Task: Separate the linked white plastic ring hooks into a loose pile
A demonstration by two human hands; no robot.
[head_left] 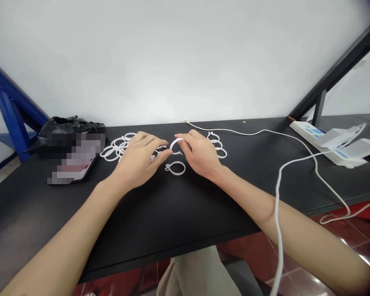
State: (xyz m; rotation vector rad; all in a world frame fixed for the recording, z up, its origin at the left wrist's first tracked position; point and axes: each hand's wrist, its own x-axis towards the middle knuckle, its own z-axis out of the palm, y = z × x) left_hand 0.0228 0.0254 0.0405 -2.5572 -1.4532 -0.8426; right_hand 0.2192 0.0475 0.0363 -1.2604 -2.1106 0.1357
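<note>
1. The right hand (200, 154) is pinching a white ring (173, 142) between thumb and fingers, over the black table (160, 218);
2. the left hand (138, 158) is hovering just beside that ring, thumb and forefinger parted; whether it is gripping anything, I cannot tell;
3. a loose ring (176, 174) is lying nearer the table's front edge; overlapping rings (112, 153) are lying beside the left hand.

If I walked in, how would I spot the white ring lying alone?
On the black table, look between the left hand and the right hand. Below the held ring lies the white ring: it touches no other, unlike the clusters either side.
</note>
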